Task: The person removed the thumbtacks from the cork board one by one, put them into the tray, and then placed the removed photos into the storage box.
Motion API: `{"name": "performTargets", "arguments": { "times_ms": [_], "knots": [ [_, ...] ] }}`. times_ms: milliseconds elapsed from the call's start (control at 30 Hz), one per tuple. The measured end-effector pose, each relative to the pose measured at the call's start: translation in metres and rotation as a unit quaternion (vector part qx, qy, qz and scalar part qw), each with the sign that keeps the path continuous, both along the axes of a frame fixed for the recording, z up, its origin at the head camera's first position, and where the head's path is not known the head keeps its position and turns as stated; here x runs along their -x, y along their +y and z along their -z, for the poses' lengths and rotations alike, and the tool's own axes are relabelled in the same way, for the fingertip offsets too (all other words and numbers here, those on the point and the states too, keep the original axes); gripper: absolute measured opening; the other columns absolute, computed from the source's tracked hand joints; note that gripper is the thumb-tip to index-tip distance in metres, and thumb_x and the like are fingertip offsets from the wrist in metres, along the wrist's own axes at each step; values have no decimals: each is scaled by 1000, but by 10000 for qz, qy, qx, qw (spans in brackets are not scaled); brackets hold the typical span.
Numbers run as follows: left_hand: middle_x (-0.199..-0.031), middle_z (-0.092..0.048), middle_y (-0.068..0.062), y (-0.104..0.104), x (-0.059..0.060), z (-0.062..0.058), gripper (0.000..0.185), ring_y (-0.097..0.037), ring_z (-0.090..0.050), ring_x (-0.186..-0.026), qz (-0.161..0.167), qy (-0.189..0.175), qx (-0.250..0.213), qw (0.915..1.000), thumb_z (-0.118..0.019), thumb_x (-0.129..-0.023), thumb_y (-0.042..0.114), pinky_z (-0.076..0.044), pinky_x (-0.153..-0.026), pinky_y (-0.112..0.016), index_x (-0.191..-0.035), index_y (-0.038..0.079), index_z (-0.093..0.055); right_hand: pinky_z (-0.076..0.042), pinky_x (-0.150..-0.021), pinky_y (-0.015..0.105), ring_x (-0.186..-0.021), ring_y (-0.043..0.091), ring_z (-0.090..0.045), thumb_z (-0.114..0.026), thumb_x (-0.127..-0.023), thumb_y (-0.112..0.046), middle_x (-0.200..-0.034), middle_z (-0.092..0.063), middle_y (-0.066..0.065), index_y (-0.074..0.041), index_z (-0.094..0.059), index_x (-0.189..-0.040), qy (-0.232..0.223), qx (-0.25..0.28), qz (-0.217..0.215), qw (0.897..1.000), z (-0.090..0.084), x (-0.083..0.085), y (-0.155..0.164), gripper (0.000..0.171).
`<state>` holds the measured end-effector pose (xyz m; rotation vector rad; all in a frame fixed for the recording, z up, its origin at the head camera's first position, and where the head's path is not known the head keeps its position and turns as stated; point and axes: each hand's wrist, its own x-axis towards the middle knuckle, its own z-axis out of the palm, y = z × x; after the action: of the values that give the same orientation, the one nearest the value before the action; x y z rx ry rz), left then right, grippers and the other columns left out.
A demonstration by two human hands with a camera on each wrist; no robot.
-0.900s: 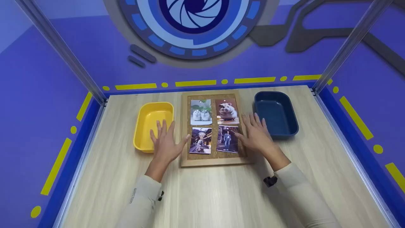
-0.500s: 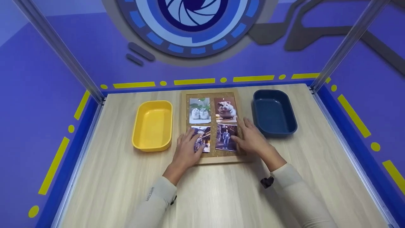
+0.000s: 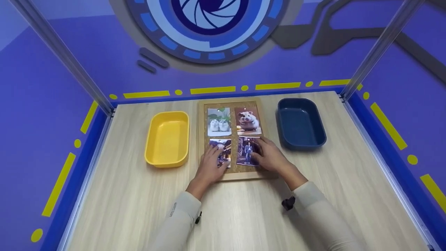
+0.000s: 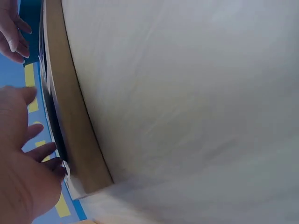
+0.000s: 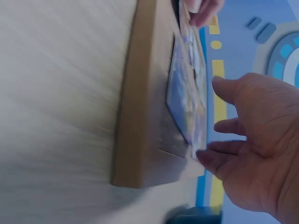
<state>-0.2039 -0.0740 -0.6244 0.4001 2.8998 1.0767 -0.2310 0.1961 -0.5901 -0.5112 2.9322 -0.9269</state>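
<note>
A wood-framed cork board (image 3: 247, 175) lies on the table with photos pinned in two rows. In the upper row are a photo of two white hamsters (image 3: 219, 125) and a photo of one brown-and-white hamster (image 3: 248, 122). My left hand (image 3: 207, 168) is over the lower-left photo (image 3: 227, 148) and covers part of it, fingers loosely bent. At the right edge of the lower-right photo (image 3: 247, 153), showing a standing person, is my right hand (image 3: 273, 157). Its thumb stands apart from its fingers (image 5: 229, 147) in the right wrist view. Neither hand visibly grips anything.
A yellow tray (image 3: 167, 139) stands left of the board, and a dark blue tray (image 3: 302, 127) stands to its right. Blue-purple printed walls (image 3: 195, 78) close off the back and both sides of the table (image 3: 230, 216).
My left hand has come right, from beside the yellow tray to over the lower-left photo. My right hand has shifted slightly left and down along the board's right side.
</note>
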Motion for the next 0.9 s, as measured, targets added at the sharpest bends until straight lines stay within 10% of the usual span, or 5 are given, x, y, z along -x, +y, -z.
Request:
{"name": "performTargets", "arguments": {
  "times_ms": [233,467,900],
  "knots": [
    [-166,-49,-19,19,13,12,63,-44,-35,-160,367,19,-81,9993,-69,-102,40,-28,-131,-66,-153,7,-56,-48,-116,61,-132,48,-62,-74,-98,-12,-138,-66,30,4,-64,-141,213,246,334,9989,13,9,-7,46],
    [-167,-45,-22,37,20,-3,65,-44,-32,-162,529,-175,-25,9984,-73,-100,35,-26,-133,-63,-154,2,-54,-46,-120,60,-137,48,-59,-71,-100,-9,-142,-64,30,4,-64,-140,-84,384,387,9985,18,15,-12,43],
    [-182,-9,-16,55,39,-3,81,-47,-7,-168,834,-590,1001,9897,-64,-102,49,-11,-136,-66,-170,19,-32,-54,-101,51,-109,36,-64,-73,-96,-4,-115,-64,25,7,-69,-121,-552,919,955,9896,25,44,-18,27]
  ]
}}
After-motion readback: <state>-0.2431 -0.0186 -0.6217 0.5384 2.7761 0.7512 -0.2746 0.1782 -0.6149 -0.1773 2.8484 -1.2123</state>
